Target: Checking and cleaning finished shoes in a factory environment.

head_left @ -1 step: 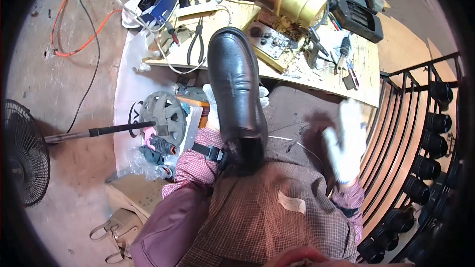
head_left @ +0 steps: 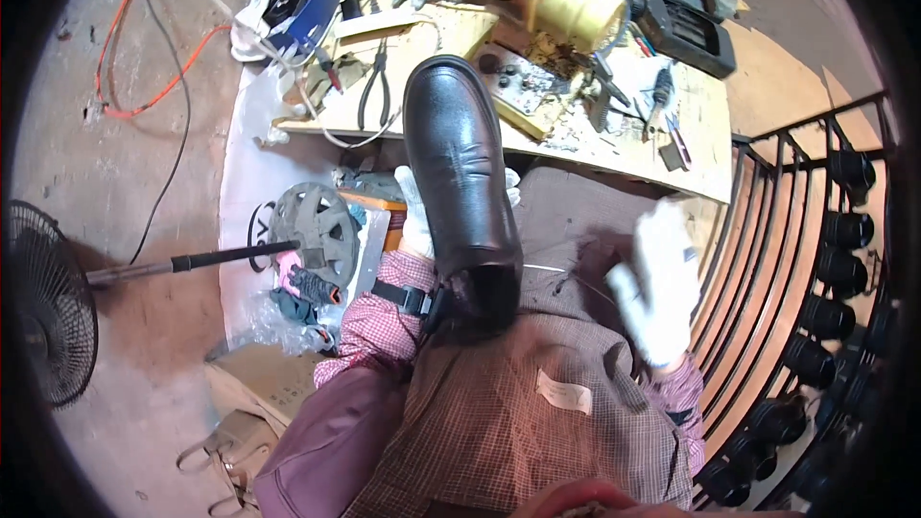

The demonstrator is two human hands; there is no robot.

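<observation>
The cluttered wooden tabletop (head_left: 710, 149) lies just beyond the black shoe (head_left: 460, 182) over your lap. Your gloved left hand (head_left: 417, 216) holds that shoe from underneath, its grip mostly hidden. Right of the shoe, your gloved right hand (head_left: 657, 278) looks spread and empty, though blurred.

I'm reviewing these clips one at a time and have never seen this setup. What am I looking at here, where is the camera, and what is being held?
There is no machine: a person works with two hands in white gloves. The one picture comes from a wide fisheye camera on the person's head, looking down, so straight edges bend. The left hand is under a black leather shoe, holding it up over the lap. The right hand is blurred and looks empty, fingers spread. Ahead lies a wooden board cluttered with pliers, a screwdriver and a yellow cylinder. A fan stands on the floor, left.
</observation>
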